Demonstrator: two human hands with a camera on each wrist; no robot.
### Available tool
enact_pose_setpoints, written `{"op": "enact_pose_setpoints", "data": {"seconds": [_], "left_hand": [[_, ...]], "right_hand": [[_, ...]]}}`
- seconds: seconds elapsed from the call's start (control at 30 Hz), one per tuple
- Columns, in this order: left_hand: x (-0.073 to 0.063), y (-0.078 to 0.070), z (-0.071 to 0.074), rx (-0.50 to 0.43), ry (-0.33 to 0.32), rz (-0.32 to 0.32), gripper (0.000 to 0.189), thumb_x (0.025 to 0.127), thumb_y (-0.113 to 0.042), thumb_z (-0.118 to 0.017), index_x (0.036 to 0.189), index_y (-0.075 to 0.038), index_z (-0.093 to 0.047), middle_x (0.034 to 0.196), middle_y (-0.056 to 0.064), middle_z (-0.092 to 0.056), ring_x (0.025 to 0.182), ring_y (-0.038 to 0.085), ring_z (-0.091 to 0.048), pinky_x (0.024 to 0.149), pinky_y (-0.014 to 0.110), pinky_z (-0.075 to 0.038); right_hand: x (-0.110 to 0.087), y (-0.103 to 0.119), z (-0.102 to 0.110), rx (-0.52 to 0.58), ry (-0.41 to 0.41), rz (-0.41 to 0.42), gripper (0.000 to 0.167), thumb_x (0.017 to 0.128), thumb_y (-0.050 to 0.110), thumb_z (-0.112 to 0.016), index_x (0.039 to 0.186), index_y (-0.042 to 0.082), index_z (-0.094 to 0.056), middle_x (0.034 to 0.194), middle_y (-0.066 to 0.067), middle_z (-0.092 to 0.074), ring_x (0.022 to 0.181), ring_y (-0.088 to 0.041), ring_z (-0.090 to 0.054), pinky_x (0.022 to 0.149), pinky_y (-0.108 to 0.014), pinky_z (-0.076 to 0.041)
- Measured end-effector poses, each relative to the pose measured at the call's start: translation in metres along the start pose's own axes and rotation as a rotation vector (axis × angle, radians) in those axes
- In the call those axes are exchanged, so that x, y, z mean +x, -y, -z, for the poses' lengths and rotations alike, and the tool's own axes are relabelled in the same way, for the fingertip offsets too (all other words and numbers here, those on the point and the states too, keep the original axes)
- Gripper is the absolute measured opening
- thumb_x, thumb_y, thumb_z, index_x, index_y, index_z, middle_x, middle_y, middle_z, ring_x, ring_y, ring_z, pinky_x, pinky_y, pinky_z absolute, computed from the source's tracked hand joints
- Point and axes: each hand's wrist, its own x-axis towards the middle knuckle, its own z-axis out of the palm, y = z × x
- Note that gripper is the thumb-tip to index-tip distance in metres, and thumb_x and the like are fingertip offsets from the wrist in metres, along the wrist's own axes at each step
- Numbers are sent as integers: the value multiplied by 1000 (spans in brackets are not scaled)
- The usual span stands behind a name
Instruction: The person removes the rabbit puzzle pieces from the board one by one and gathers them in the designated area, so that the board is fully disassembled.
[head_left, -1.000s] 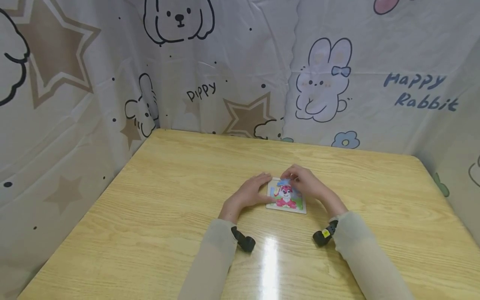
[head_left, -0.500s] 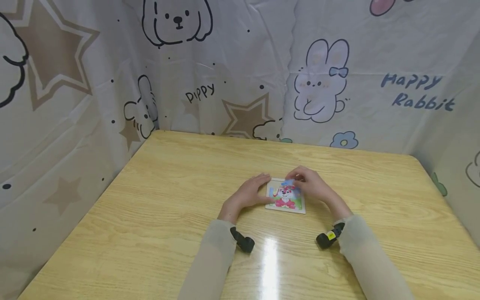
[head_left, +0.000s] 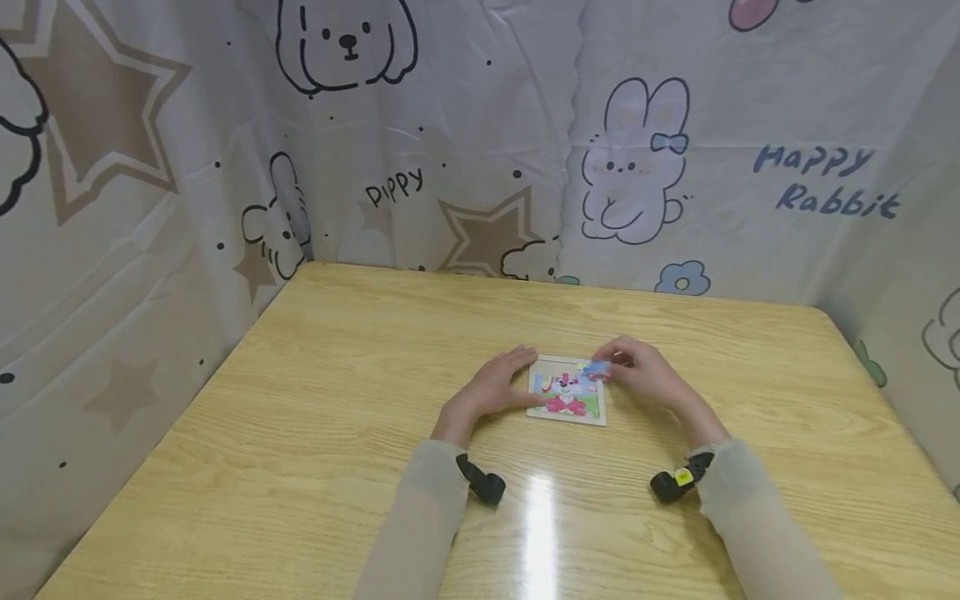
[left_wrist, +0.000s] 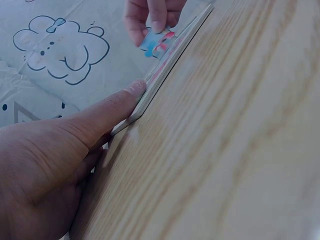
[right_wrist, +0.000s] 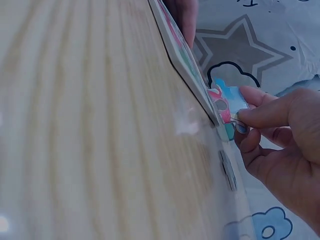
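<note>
A square jigsaw board (head_left: 553, 366) lies on the table, its picture a pink and white cartoon animal on green and blue. Along its top, a strip of bare backing shows. My left hand (head_left: 489, 387) rests at the board's left side, fingers stretched towards the far corner; its thumb (left_wrist: 117, 106) presses on the near edge. Over the upper right corner, my right hand (head_left: 647, 375) pinches a blue and pink puzzle piece (right_wrist: 232, 97) between thumb and fingers. The piece is tilted up off the board in the right wrist view.
A thin flat piece (right_wrist: 228, 170) lies on the table just beyond the board in the right wrist view, hidden in the head view. Printed curtains (head_left: 397, 125) hang behind the wooden table (head_left: 360, 350) and at both sides.
My right hand has moved right with the puzzle piece, from the board's upper middle to its upper right corner. More bare backing shows. The left hand stays on the board.
</note>
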Motion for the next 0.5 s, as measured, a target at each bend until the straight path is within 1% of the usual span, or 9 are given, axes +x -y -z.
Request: {"op": "enact_pose_setpoints", "data": {"seconds": [0.17, 0.37, 0.5], "left_hand": [[0, 0, 1, 7, -1, -5, 81, 85, -42, -74, 152, -18, -37, 163, 1, -27, 153, 22, -20, 126, 45, -19], [-1, 0, 0, 15, 4, 7, 81, 85, -43, -74, 152, -19, -36, 164, 0, -25, 153, 22, -19, 127, 44, -18], [0, 0, -1, 11, 1, 5, 81, 85, -42, -74, 152, -19, -36, 163, 0, -26, 153, 21, -20, 127, 44, -18]], "right_hand": [[-8, -7, 7, -3, -15, -10, 22, 96, 3, -54, 115, 6, -66, 126, -19, -61, 116, -37, -57, 100, -54, -49], [-17, -17, 15, -8, -34, -12, 23, 96, 2, -55, 115, 5, -66, 124, -20, -61, 112, -36, -59, 99, -53, -50], [-23, -22, 21, -14, -41, -27, 23, 96, 3, -55, 116, 4, -66, 125, -20, -61, 113, -37, -59, 100, -54, -50]]}}
